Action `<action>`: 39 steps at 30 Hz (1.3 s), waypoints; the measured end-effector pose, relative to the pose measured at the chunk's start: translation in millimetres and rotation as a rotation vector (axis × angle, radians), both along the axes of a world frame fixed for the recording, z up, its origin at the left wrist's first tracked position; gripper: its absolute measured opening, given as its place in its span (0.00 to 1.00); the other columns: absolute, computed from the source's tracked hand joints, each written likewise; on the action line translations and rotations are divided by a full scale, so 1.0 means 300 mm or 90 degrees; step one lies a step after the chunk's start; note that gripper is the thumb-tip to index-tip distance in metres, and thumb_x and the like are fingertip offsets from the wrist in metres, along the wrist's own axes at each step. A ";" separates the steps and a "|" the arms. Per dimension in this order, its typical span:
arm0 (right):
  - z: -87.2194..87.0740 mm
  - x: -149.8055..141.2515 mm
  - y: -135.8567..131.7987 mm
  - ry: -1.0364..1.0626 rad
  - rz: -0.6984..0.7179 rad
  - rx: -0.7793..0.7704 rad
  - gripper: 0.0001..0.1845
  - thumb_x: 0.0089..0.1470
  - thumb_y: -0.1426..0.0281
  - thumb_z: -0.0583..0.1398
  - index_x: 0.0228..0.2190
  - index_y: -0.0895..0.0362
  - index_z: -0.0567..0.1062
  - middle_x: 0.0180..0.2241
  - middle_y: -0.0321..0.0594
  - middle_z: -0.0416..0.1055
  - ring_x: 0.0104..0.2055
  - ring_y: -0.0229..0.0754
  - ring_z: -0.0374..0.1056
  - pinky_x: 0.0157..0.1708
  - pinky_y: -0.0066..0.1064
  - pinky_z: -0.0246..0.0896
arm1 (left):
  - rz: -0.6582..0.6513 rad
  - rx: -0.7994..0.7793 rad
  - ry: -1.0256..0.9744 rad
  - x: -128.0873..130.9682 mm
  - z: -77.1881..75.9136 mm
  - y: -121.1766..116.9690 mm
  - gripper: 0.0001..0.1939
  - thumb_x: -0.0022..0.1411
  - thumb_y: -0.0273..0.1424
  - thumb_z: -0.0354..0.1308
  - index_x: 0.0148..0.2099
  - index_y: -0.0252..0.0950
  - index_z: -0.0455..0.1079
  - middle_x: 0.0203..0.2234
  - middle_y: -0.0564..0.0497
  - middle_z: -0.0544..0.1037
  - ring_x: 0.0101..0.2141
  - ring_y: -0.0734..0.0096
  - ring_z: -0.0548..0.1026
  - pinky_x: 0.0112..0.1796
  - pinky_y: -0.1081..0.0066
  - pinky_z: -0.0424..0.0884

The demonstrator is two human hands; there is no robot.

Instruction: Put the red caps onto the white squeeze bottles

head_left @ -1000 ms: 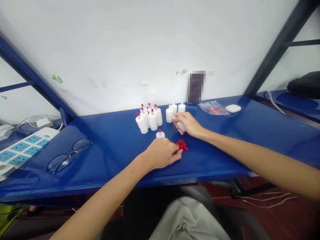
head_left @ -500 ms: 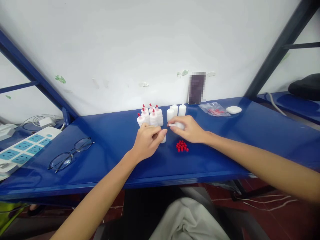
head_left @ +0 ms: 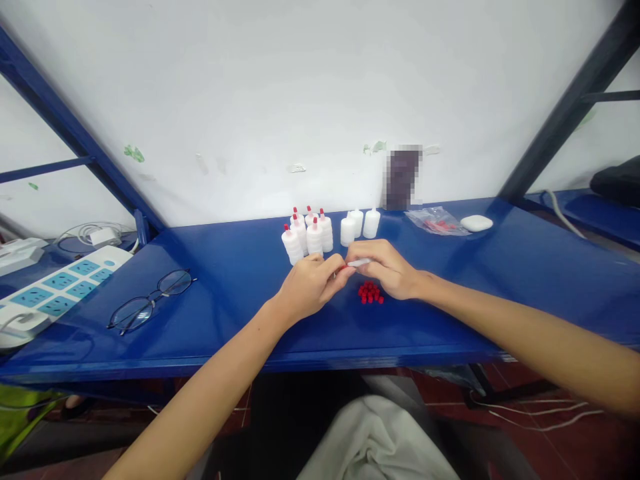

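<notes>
My left hand (head_left: 316, 283) is closed in a pinch around a small red cap (head_left: 345, 267), only a sliver of which shows. My right hand (head_left: 387, 267) grips a white squeeze bottle (head_left: 361, 262) lying sideways; most of it is hidden by the fingers, and its narrow end points at the red cap. The two hands meet at the fingertips. Below my right hand lies a pile of red caps (head_left: 371, 292). Behind my left hand stand several white bottles with red tips (head_left: 315, 239). Some white bottles without red tips (head_left: 371, 223) stand behind my right hand.
A phone-like dark panel (head_left: 400, 179), blurred out, leans on the wall. Right of it are a plastic bag with red pieces (head_left: 437, 221) and a white rounded case (head_left: 477, 223). Eyeglasses (head_left: 151, 303) and a power strip (head_left: 65, 293) lie left on the blue table (head_left: 230, 260).
My hands have come together, and the bottle's narrow end now meets my left fingertips. A white bottle base seen under my left hand is now out of sight. The view has shifted slightly.
</notes>
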State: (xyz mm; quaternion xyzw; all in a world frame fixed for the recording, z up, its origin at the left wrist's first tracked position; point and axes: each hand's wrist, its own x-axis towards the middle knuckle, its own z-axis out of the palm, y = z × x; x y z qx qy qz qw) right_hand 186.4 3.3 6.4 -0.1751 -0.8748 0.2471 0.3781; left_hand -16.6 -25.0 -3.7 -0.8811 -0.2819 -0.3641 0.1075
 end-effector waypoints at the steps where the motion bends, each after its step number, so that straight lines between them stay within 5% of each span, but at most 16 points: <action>1: 0.001 0.001 -0.001 0.003 0.009 -0.002 0.08 0.54 0.71 0.51 0.26 0.57 0.67 0.24 0.34 0.62 0.26 0.36 0.57 0.30 0.30 0.51 | 0.001 0.003 0.005 -0.001 -0.001 0.001 0.17 0.74 0.36 0.44 0.33 0.36 0.64 0.18 0.56 0.69 0.21 0.75 0.66 0.26 0.75 0.61; 12: 0.007 -0.003 -0.012 -0.003 -0.010 -0.030 0.20 0.62 0.60 0.52 0.21 0.57 0.65 0.21 0.32 0.59 0.24 0.35 0.55 0.28 0.29 0.48 | 0.014 0.079 0.031 0.004 0.001 -0.006 0.15 0.73 0.34 0.48 0.34 0.34 0.67 0.27 0.51 0.73 0.26 0.75 0.69 0.28 0.75 0.64; 22: 0.000 -0.008 -0.018 -0.056 -0.064 -0.043 0.27 0.61 0.53 0.52 0.19 0.58 0.66 0.18 0.32 0.59 0.22 0.33 0.54 0.26 0.28 0.47 | 0.030 0.070 0.053 0.002 -0.010 -0.009 0.18 0.74 0.34 0.44 0.32 0.35 0.64 0.22 0.55 0.72 0.21 0.78 0.67 0.23 0.75 0.59; 30: 0.016 -0.007 -0.027 -0.094 -0.038 -0.099 0.24 0.55 0.56 0.59 0.17 0.58 0.65 0.16 0.29 0.53 0.21 0.31 0.48 0.22 0.26 0.44 | 0.005 0.087 0.093 -0.002 -0.018 -0.008 0.14 0.75 0.34 0.43 0.43 0.34 0.68 0.20 0.55 0.75 0.18 0.75 0.70 0.22 0.74 0.58; 39: 0.027 -0.017 -0.032 -0.082 -0.065 -0.088 0.20 0.53 0.64 0.58 0.14 0.58 0.62 0.16 0.29 0.49 0.21 0.31 0.46 0.22 0.26 0.44 | 0.006 0.049 0.072 0.007 -0.013 -0.009 0.17 0.75 0.36 0.41 0.40 0.34 0.66 0.18 0.55 0.74 0.16 0.75 0.69 0.21 0.74 0.55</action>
